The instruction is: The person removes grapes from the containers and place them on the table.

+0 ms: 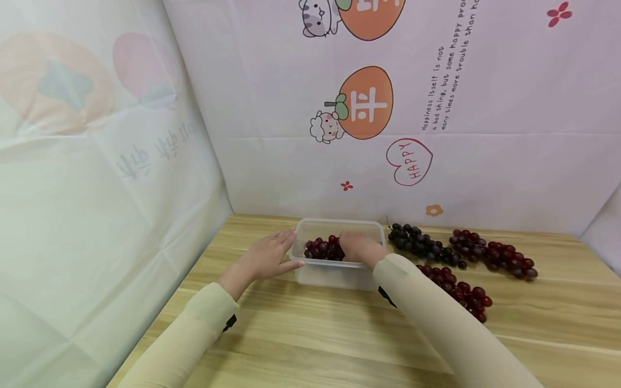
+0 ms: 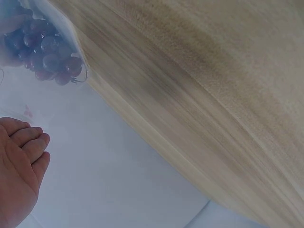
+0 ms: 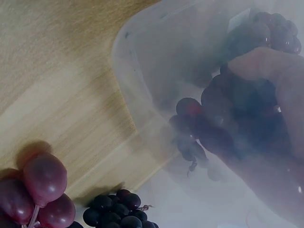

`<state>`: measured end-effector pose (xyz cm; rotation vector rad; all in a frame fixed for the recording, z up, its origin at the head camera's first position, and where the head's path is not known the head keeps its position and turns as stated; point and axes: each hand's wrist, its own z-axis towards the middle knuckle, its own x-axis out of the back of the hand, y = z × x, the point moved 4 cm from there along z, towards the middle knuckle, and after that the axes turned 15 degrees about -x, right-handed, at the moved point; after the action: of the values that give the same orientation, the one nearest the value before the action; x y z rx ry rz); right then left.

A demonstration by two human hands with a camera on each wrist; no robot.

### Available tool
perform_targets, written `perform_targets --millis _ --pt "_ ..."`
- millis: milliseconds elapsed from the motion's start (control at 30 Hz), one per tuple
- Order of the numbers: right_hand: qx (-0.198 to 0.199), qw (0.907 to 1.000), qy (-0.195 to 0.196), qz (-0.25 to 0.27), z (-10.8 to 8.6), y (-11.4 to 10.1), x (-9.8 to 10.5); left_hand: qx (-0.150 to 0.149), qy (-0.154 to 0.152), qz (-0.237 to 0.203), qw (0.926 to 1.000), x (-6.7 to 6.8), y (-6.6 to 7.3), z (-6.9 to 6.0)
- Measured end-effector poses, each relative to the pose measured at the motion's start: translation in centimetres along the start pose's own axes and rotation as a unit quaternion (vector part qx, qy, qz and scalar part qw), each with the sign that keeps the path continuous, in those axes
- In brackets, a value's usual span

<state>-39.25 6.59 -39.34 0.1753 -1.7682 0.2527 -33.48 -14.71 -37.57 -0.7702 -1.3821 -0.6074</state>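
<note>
A clear plastic container (image 1: 322, 277) stands on the wooden table with a bunch of red grapes (image 1: 322, 249) inside. My right hand (image 1: 360, 248) reaches down into it. Through the cloudy wall in the right wrist view, thumb and fingers curl round dark red grapes (image 3: 189, 107); the fingertips are partly hidden. At the container's left end, my left hand (image 1: 269, 256) rests against the rim, its fingers extended and holding nothing. The left wrist view shows that palm (image 2: 16, 171) beside the container, with grapes (image 2: 50, 52) visible through the plastic.
Right of the container lie a bunch of black grapes (image 1: 419, 242), a red bunch (image 1: 511, 260) farther right, and another red bunch (image 1: 458, 288) nearer, partly behind my right sleeve. A printed white cloth (image 1: 291, 178) hangs at the back, and another sheet (image 1: 97, 215) at the left.
</note>
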Motion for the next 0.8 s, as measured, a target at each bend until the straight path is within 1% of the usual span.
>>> perform_targets --millis 200,467,800 --pt "0.004 0.9999 0.003 -0.01 0.07 0.06 -0.02 0.003 -0.002 -0.003 1.0 0.09 0.03 0.0" --pt "0.017 0.9993 0.018 -0.027 0.16 0.01 -0.1 0.002 -0.004 0.001 1.0 0.02 0.01 0.03" --pt "0.01 0.9988 0.031 -0.035 -0.06 -0.04 0.21 0.003 0.001 -0.006 1.0 -0.07 0.02 0.03"
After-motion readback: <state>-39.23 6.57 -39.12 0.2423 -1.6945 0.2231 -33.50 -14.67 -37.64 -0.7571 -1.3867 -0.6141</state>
